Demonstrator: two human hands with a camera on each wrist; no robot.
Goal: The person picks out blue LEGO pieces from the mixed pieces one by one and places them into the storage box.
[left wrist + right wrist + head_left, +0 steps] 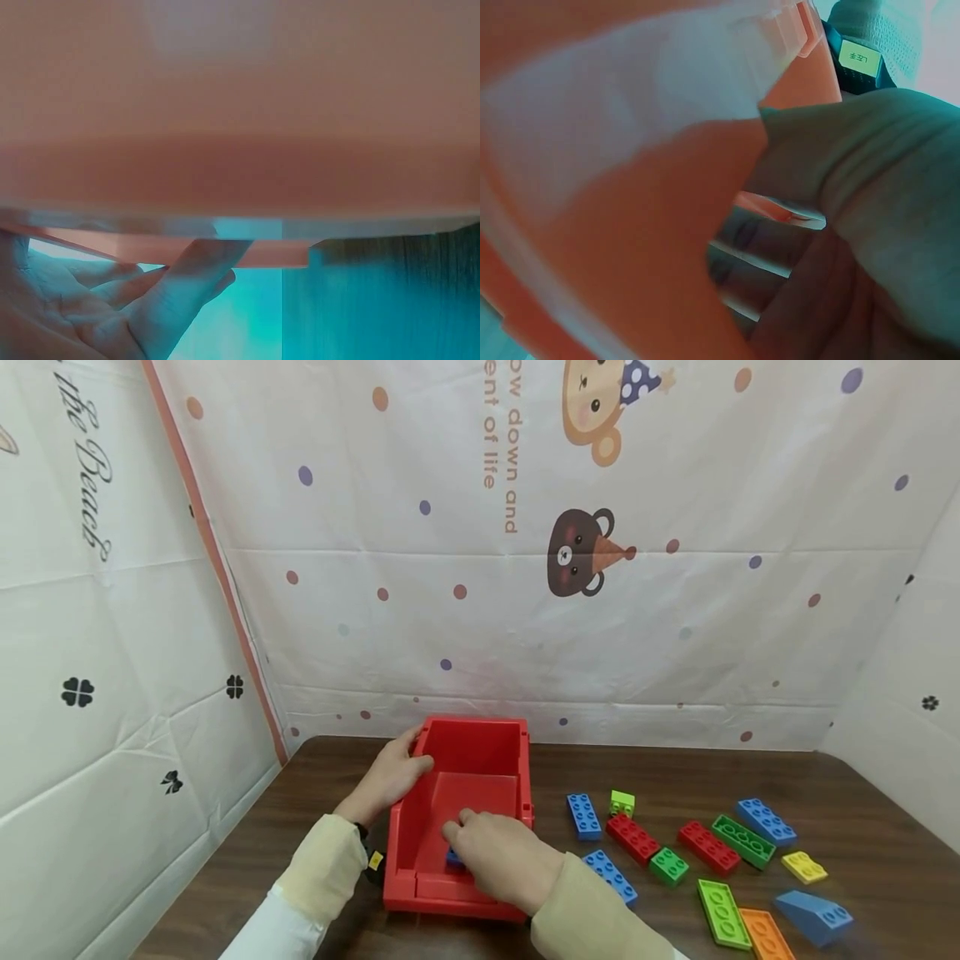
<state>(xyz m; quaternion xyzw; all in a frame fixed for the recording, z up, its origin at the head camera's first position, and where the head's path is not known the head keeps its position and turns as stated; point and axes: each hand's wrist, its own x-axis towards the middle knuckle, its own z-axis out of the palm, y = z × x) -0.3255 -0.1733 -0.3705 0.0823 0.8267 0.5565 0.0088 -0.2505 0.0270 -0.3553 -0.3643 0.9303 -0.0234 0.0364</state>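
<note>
A red plastic bin (476,785) stands on the table. My left hand (392,777) grips its left rim, thumb over the edge and fingers along the outside; the left wrist view shows that hand (150,300) below the blurred bin wall (240,172). My right hand (510,858) reaches into the near part of the bin. A bit of a blue brick (453,858) shows beside and under its fingers. In the right wrist view the fingers (757,240) are curled and the bin wall (660,240) hides their tips, so I cannot tell whether they pinch the brick.
Right of the bin lie several toy bricks: blue ones (583,817), red ones (632,838), a dark green one (742,841), a yellow one (804,867), a lime plate (723,913), an orange plate (765,935) and a blue sloped brick (813,917). Patterned cloth (420,635) hangs behind the table.
</note>
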